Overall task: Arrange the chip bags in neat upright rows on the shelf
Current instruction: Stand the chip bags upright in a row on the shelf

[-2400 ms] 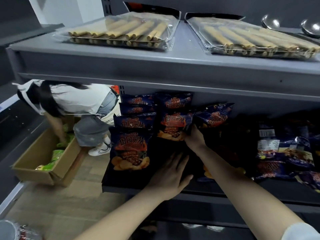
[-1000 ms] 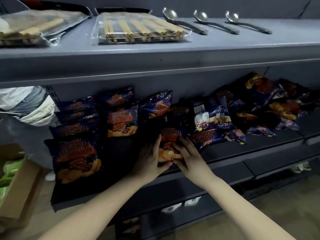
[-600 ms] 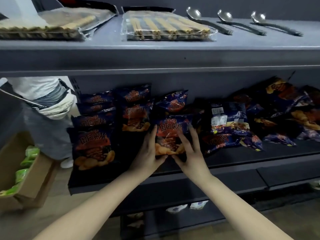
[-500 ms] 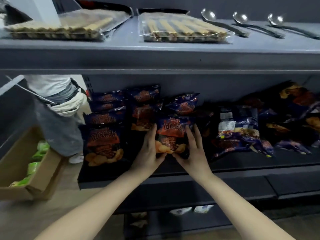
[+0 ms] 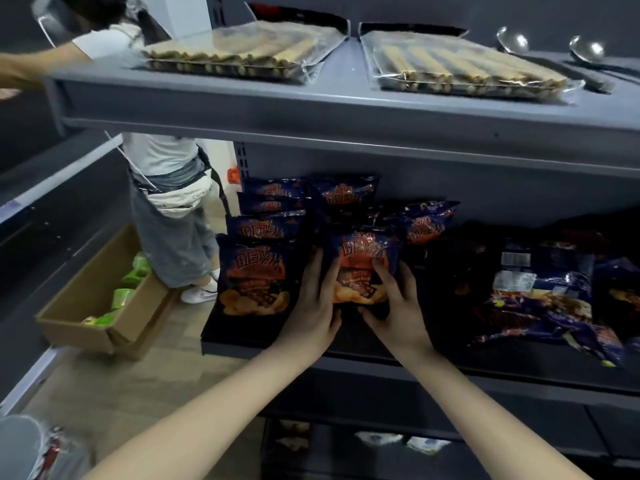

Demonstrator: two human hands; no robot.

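Two hands, left hand (image 5: 313, 306) and right hand (image 5: 398, 306), grip one chip bag (image 5: 363, 265) upright on shelf (image 5: 381, 362).

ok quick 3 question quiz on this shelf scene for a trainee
1. True or false: both hands hold the same chip bag.
2. What lies on the top shelf beside the wafer roll packs? A spoons, B cups, C bottles.
3. Which side of the lower shelf still holds a messy pile?

Key: 1 true, left hand and right hand. 2 A, spoons. 3 right.
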